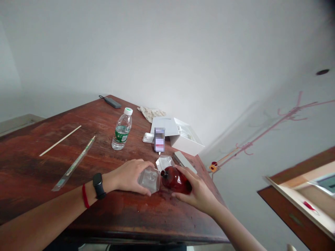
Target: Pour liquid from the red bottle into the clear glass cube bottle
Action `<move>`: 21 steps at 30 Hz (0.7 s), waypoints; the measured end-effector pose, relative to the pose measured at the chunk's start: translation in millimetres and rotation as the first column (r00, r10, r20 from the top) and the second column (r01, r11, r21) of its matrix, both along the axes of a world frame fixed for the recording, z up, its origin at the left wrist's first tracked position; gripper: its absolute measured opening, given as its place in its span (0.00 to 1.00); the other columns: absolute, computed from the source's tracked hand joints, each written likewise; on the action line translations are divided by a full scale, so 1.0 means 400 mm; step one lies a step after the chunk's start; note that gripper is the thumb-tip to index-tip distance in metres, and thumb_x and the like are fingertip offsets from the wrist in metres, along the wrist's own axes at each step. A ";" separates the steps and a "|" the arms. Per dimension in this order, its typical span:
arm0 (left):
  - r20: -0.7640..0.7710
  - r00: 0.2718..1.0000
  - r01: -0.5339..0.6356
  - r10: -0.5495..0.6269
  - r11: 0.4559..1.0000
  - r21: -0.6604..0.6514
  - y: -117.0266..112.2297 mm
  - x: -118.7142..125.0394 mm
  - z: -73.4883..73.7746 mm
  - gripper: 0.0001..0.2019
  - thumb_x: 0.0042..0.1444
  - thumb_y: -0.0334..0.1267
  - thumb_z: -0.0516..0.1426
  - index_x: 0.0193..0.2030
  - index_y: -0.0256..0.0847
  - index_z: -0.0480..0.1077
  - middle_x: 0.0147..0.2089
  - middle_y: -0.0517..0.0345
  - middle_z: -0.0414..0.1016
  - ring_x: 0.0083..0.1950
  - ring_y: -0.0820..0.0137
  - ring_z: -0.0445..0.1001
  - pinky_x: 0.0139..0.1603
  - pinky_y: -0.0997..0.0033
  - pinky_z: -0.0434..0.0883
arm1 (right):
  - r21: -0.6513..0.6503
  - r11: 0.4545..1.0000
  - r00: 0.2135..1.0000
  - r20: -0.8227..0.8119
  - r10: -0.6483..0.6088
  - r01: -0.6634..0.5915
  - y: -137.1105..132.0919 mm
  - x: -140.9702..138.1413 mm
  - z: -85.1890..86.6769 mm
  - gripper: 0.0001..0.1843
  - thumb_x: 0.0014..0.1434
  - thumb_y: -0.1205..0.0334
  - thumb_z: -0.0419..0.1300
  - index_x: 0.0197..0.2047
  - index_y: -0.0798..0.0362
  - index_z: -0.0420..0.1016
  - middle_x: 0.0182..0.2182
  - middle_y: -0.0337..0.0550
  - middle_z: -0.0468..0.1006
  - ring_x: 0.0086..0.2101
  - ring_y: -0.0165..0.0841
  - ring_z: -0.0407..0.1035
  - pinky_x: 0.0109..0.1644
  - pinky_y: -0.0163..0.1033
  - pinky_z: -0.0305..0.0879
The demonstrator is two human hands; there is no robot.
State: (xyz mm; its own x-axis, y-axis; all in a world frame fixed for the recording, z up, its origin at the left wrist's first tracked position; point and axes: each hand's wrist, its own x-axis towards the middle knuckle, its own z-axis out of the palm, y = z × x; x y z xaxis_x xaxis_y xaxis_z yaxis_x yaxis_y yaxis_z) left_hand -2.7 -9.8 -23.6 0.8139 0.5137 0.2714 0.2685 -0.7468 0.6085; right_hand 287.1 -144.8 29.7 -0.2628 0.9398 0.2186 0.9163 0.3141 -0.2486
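My left hand (129,176) is closed around a clear plastic box (151,179) on the table, fingers on its far side and thumb on its near side. My right hand (200,191) grips a dark red-brown bottle (175,179) with a round, glossy body. The bottle is tipped to the left, and its narrow mouth is at the box's right edge. I cannot tell whether liquid is coming out. Just behind them lies another clear plastic piece (164,162). Wet drops spot the wood in front of the box.
A water bottle (121,130) stands upright on the wooden table (96,122). To the left lie a thin stick (60,140) and a wrapped chopstick (75,162). Behind are a phone (159,140), a white box (188,141), a cloth (151,113) and a grey device (112,102).
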 end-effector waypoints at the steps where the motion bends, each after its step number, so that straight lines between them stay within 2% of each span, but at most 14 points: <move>1: 0.001 1.000 0.010 -0.010 1.000 0.004 0.000 0.000 0.000 0.42 0.45 0.56 0.77 0.64 0.44 0.72 0.61 0.47 0.81 0.60 0.45 0.81 0.60 0.53 0.73 | -0.004 1.000 1.000 0.027 0.014 -0.014 0.001 -0.003 0.007 0.44 0.59 0.45 0.74 0.73 0.45 0.65 0.66 0.56 0.77 0.64 0.55 0.74 0.66 0.60 0.74; 9: -0.025 0.998 0.061 -0.060 0.997 0.041 -0.008 -0.001 0.008 0.41 0.48 0.57 0.76 0.65 0.44 0.72 0.64 0.48 0.81 0.62 0.45 0.80 0.63 0.52 0.72 | -0.041 0.998 0.977 0.206 0.055 -0.047 0.000 -0.021 0.059 0.42 0.60 0.46 0.73 0.73 0.48 0.68 0.67 0.60 0.76 0.62 0.54 0.76 0.65 0.59 0.76; 13: -0.042 0.998 0.050 -0.047 0.996 0.074 -0.013 -0.003 0.014 0.40 0.48 0.59 0.75 0.65 0.44 0.73 0.61 0.48 0.82 0.60 0.45 0.81 0.60 0.53 0.73 | -0.066 0.997 0.964 0.257 0.064 -0.049 0.003 -0.022 0.069 0.43 0.61 0.44 0.72 0.74 0.50 0.67 0.67 0.62 0.75 0.63 0.55 0.75 0.66 0.60 0.75; 21: -0.059 0.998 0.040 -0.033 0.993 0.112 -0.018 -0.005 0.020 0.39 0.49 0.59 0.74 0.64 0.46 0.74 0.55 0.49 0.83 0.55 0.45 0.82 0.56 0.54 0.75 | -0.057 0.995 0.944 0.316 0.095 -0.081 0.007 -0.044 0.090 0.42 0.62 0.47 0.71 0.75 0.44 0.66 0.66 0.58 0.77 0.61 0.54 0.76 0.65 0.63 0.74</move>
State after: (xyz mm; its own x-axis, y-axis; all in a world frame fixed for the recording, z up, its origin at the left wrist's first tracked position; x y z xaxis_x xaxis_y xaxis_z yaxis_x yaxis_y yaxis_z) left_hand -4.6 -16.8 -15.7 0.8473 0.4523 0.2784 0.2719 -0.8197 0.5042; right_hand 269.3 -142.0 65.8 -0.3944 0.9162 0.0708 0.9189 0.3928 0.0365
